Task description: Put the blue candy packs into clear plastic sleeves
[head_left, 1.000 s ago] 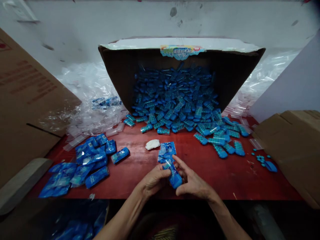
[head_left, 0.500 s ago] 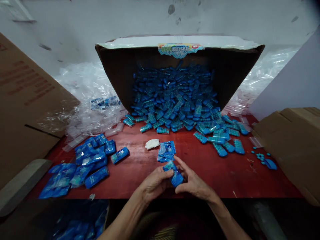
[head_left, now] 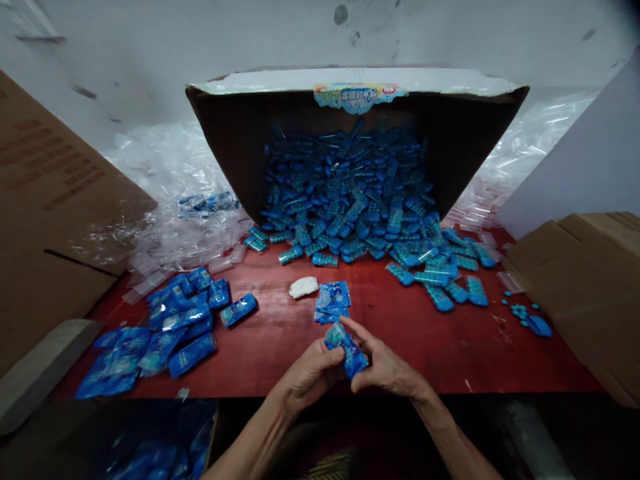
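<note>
My left hand (head_left: pixel 316 370) is closed on a small blue packet (head_left: pixel 350 353), its thumb pressed on the front. The packet is a shiny printed sleeve around a blue piece with teal beads partly showing at its upper end. On the other side, my right hand (head_left: pixel 385 367) grips the packet's right end, thumb low and index finger reaching along the top. Just beyond the fingers lies a short stack of flat blue printed sleeves (head_left: pixel 334 297). A white crumpled pad (head_left: pixel 303 287) sits left of that stack.
A tipped cardboard box (head_left: pixel 470 133) spills many clear-and-blue bead tubes (head_left: pixel 350 213) onto the red table (head_left: pixel 430 353). Blue packets (head_left: pixel 183 310) are piled at the left. Clear plastic pieces (head_left: pixel 175 180) heap behind. Cartons (head_left: pixel 585 287) flank both sides; loose teal beads (head_left: pixel 520 311) lie right.
The packet has turned a little in my hands and its sleeve looks more crumpled. My right index finger has shifted slightly left over its top.
</note>
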{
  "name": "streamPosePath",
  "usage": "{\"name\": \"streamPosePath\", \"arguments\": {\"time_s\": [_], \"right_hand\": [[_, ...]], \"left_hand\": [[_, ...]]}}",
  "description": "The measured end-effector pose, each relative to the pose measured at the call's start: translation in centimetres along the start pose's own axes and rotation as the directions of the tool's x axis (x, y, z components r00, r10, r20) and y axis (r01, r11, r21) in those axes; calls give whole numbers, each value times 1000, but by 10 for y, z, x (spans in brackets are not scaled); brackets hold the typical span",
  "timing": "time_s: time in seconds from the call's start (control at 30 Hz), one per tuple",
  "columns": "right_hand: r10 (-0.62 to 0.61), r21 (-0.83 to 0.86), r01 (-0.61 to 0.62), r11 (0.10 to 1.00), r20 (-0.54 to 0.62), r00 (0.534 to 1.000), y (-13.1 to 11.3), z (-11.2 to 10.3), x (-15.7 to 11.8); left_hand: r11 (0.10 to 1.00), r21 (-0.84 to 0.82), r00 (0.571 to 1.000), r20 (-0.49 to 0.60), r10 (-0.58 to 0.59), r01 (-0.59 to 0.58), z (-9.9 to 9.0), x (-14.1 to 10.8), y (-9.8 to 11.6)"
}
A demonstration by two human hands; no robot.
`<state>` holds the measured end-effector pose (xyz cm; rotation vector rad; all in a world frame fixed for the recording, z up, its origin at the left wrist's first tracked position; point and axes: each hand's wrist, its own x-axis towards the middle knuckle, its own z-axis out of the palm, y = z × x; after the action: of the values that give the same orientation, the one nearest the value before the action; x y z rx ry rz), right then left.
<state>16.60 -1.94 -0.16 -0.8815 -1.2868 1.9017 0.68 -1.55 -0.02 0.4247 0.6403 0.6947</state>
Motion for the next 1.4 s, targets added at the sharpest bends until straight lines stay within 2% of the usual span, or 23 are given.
{"name": "streamPosePath", "arguments": {"time_s": [0.1, 0.23, 0.37, 0.47, 0.53, 0.6, 0.67, 0.8, 0.87, 0.97, 1.13, 1.27, 1.33, 1.37, 1.4], "right_hand": [[23, -75, -23, 997, 3, 1000, -2, -3, -2], [-51, -80, 52, 995, 8, 999, -4, -2, 0], [-66, -241, 44, 970, -87, 994, -4, 6, 7], [-104, -404, 26, 914, -172, 980, -4, 13, 11], [-141, -479, 28, 877, -202, 969, -4, 17, 13], [-163, -502, 38, 864, -206, 965, -4, 20, 16], [-168, -490, 48, 870, -204, 964, -3, 22, 19], [-120, -422, 20, 906, -212, 970, 1, 22, 24], [-81, -390, -9, 921, -216, 973, 3, 22, 25], [-56, -362, -18, 932, -194, 979, 5, 23, 25], [-86, -377, 4, 926, -200, 976, 4, 26, 25], [-107, -399, 33, 916, -164, 981, 2, 29, 25], [-152, -486, 50, 873, -173, 973, 1, 26, 27], [-185, -555, 51, 830, -188, 965, 0, 23, 29], [-222, -632, 42, 774, -209, 952, -1, 19, 31]], "left_hand": [[999, -23, 999, -27, 22, -23, -1, -3, 0], [997, 31, 993, -88, 74, -72, -5, -7, 1], [978, 168, 975, -162, 151, -123, -10, -7, 1], [929, 342, 954, -201, 223, -145, -14, -7, 1], [846, 501, 912, -236, 335, -181, -16, -8, 0], [737, 638, 849, -247, 468, -221, -18, -10, 0], [655, 722, 811, -235, 536, -224, -19, -13, 0], [587, 794, 801, -247, 545, -154, -17, -16, 1], [567, 810, 786, -248, 566, -153, -17, -17, 3], [554, 816, 789, -227, 571, -166, -17, -19, 6], [569, 802, 790, -225, 570, -182, -16, -20, 3], [640, 743, 796, -263, 545, -193, -22, -18, 1], [639, 753, 754, -326, 570, -157, -31, -21, 8], [620, 773, 705, -365, 608, -135, -37, -25, 15], [587, 802, 630, -402, 665, -108, -43, -32, 23]]}}
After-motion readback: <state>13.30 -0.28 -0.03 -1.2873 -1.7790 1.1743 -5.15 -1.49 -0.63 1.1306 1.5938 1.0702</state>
